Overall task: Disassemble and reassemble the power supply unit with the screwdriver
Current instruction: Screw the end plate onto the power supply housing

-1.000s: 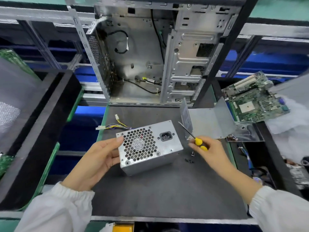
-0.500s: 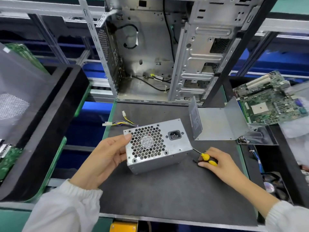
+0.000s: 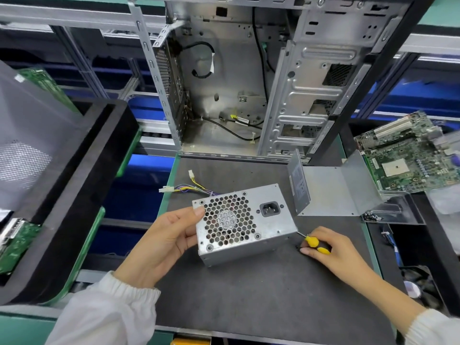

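Power supply unit point(image 3: 245, 224) sits near the centre of the dark work mat point(image 3: 249, 295), tilted up on its lower edge so that the perforated fan grille and the power inlet socket face upward toward the camera. A bundle of coloured wires point(image 3: 189, 188) with white connectors runs from its rear toward the left edge of the mat.

Left hand point(image 3: 159, 241) grips the left side of the unit: the thumb lies on the upper left corner of the grille face and the fingers curl under the housing.

Right hand point(image 3: 331, 250) is closed around the yellow-handled screwdriver point(image 3: 312, 241), low on the mat just right of the unit. The shaft points up and left, with its tip at the lower right corner of the housing. Small dark screws point(image 3: 298, 247) lie on the mat at the fingertips; whether the fingers touch them cannot be determined.

A bent sheet-metal cover point(image 3: 331, 192) rests near the right rear corner of the mat, just beside the unit. An open computer chassis point(image 3: 249, 83) stands upright along the rear edge. A green motherboard point(image 3: 408, 155) lies beyond the right edge.
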A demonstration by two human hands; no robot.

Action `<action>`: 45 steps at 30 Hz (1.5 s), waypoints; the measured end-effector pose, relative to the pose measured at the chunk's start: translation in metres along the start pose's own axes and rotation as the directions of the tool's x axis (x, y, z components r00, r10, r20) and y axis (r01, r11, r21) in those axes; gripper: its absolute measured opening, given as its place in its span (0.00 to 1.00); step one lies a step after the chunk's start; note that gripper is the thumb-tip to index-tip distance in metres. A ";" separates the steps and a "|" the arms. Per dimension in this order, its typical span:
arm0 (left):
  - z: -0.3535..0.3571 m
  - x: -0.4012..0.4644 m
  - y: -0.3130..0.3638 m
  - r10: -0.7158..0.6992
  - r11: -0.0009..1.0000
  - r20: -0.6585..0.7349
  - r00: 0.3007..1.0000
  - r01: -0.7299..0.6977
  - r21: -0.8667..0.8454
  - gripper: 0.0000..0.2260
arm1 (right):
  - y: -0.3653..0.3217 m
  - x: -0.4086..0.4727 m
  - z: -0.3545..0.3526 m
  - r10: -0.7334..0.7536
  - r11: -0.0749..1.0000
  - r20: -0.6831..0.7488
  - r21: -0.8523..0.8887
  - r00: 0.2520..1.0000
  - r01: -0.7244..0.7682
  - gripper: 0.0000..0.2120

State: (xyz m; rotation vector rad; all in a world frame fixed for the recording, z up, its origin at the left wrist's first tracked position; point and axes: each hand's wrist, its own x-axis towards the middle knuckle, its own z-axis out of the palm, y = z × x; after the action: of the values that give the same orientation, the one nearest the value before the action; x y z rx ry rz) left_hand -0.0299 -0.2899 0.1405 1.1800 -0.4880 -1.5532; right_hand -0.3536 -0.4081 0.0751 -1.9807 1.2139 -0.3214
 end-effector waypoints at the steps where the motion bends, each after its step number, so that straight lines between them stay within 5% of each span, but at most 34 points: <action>1: 0.001 0.000 0.000 -0.003 1.000 0.002 1.000 0.003 -0.007 0.14 | -0.001 -0.002 -0.002 0.020 0.998 -0.012 0.051 1.000 -0.019 0.12; 6: 0.001 -0.002 0.001 -0.002 0.999 0.011 1.000 0.002 -0.032 0.14 | -0.028 -0.008 -0.016 0.178 0.944 -0.224 0.315 0.958 -0.101 0.07; 10: 0.001 -0.002 0.001 0.000 0.999 0.021 1.000 0.001 -0.049 0.15 | -0.090 0.003 -0.047 0.069 0.963 -0.378 0.268 0.923 0.038 0.06; 15: -0.001 0.000 0.000 0.023 0.998 0.021 1.000 -0.021 -0.067 0.16 | -0.184 0.050 -0.032 -0.174 0.955 -0.068 0.234 0.982 0.185 0.02; 20: -0.003 0.000 0.000 0.038 0.998 0.037 0.999 -0.036 -0.053 0.17 | -0.219 0.080 0.007 -0.234 0.961 0.187 0.194 0.954 0.197 0.01; 32: -0.008 0.002 -0.003 0.052 0.997 0.051 0.997 -0.050 -0.052 0.16 | -0.221 0.090 0.012 -0.193 0.978 0.290 0.138 0.937 0.158 0.02; 38: -0.005 0.003 -0.004 0.044 0.996 0.037 0.998 -0.041 -0.084 0.16 | -0.217 0.082 0.026 -0.350 0.937 0.119 0.057 0.929 0.345 0.02; 45: -0.005 0.004 -0.004 0.042 0.996 0.025 0.999 -0.040 -0.081 0.17 | -0.205 0.078 0.035 -0.599 0.795 0.061 -0.075 0.799 0.602 0.03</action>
State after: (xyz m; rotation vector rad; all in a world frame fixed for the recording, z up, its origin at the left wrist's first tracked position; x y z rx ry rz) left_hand -0.0271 -0.2911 0.1337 1.0828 -0.4609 -1.5410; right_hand -0.1618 -0.4067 0.1867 -2.4110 0.5428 -0.5511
